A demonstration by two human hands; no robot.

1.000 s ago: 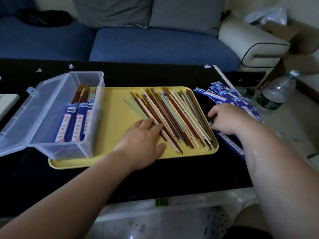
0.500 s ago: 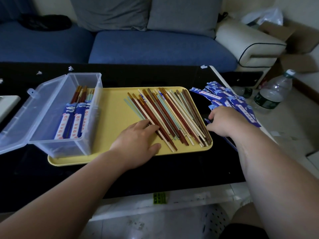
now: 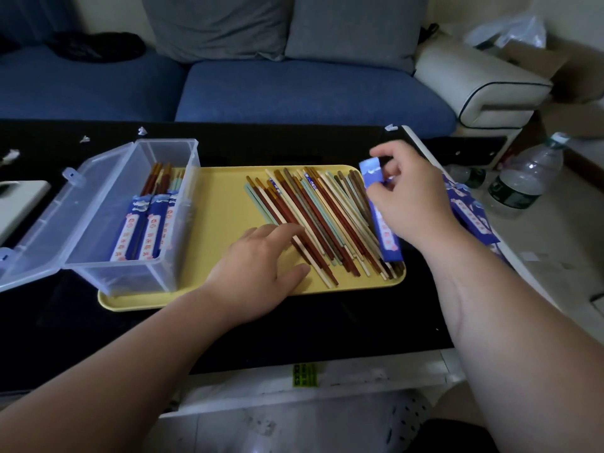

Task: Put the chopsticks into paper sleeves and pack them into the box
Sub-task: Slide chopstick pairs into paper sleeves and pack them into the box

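Several loose chopsticks (image 3: 313,217), brown, cream and pale green, lie fanned across a yellow tray (image 3: 222,204). My left hand (image 3: 258,266) rests flat on their near ends, fingers straight. My right hand (image 3: 408,197) holds a blue paper sleeve (image 3: 380,210) above the tray's right edge, pinching its upper part. A heap of blue sleeves (image 3: 470,214) lies on the table, partly hidden behind that hand. On the tray's left end stands a clear plastic box (image 3: 137,223), lid open to the left, with several sleeved chopsticks (image 3: 143,220) inside.
The tray sits on a black table (image 3: 294,325) whose right edge runs near the sleeve heap. A water bottle (image 3: 523,178) stands on the floor at right. A blue sofa (image 3: 294,89) is behind the table. A white object (image 3: 19,204) lies at far left.
My right hand has lifted from the sleeve heap with one blue sleeve and moved up and left over the tray's edge. My left hand has stayed on the chopsticks.
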